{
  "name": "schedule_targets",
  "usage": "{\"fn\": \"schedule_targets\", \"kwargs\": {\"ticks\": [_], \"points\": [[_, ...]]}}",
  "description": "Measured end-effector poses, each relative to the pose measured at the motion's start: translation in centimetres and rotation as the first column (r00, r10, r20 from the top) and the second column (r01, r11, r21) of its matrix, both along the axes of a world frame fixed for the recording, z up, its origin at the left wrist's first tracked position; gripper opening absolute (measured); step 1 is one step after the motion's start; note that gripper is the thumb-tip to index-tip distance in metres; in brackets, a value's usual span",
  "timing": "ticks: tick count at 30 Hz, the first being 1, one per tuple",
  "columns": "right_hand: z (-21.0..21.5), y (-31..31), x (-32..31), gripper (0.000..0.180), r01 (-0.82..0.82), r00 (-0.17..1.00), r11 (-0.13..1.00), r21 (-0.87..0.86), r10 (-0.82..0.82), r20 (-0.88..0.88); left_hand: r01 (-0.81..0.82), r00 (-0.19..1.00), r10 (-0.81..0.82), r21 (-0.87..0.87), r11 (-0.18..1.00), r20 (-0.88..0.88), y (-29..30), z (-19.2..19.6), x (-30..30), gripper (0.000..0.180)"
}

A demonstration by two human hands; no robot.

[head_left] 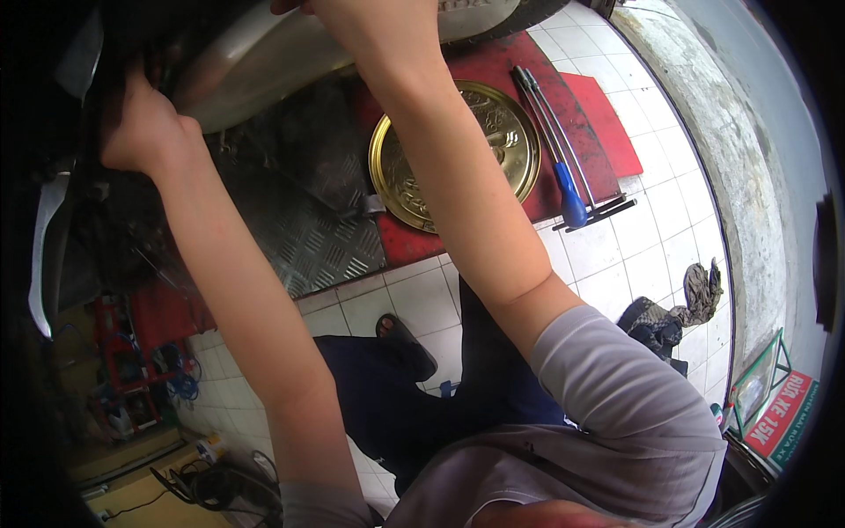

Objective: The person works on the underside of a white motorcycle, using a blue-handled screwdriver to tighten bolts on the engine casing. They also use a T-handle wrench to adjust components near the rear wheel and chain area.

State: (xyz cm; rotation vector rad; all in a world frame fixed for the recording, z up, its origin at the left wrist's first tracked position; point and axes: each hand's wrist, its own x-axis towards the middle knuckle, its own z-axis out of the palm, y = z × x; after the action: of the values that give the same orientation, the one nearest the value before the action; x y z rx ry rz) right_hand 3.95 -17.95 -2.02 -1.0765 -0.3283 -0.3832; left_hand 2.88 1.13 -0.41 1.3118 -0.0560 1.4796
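Observation:
A long silver-grey casing (290, 66) of what looks like a motorbike runs across the top, with part of a dark tyre (519, 19) beyond its right end. My left hand (151, 128) reaches into the dark parts at the casing's left end. Its thumb shows, but the other fingers are mostly lost in shadow. Over the casing's upper side goes my right hand (378, 31), cut by the top edge; only a bit of its fingertips shows. What either hand holds, if anything, is hidden. Below my right forearm lies a round gold embossed tray (393, 180).
The tray rests on a red stand (581, 132) with a metal tread plate (326, 246). Beside it lie a blue-handled screwdriver (570, 198) and a T-handle wrench (607, 211). Dark crumpled cloth (656, 326) lies on white floor tiles (660, 224). A red rack (123, 352) stands at left.

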Motion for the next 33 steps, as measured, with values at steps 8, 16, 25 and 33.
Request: {"fn": "schedule_targets", "kwargs": {"ticks": [8,16,25,33], "points": [[0.1,0.0,-0.3,0.03,-0.014,1.0,0.999,-0.029,0.014,-0.002,0.016,0.998,-0.015,0.026,1.0,-0.055,0.0,0.1,-0.6,0.025],[-0.7,-1.8,-0.3,0.03,-0.238,0.971,0.97,-0.054,0.237,-0.033,-0.025,0.995,0.026,0.007,1.0,-0.098,0.7,0.1,-0.6,0.025],[-2.1,-8.9,-2.8,0.03,0.051,0.993,0.945,-0.322,-0.012,0.12,0.455,0.869,-0.488,-0.257,0.853,-0.083,1.2,-2.3,-2.8,0.013],[-2.1,-10.3,-5.2,0.03,0.09,0.99,0.897,-0.432,-0.034,0.136,0.511,0.824,-0.526,-0.127,0.85,-0.208,-3.7,-6.5,-9.5,0.018]]}}
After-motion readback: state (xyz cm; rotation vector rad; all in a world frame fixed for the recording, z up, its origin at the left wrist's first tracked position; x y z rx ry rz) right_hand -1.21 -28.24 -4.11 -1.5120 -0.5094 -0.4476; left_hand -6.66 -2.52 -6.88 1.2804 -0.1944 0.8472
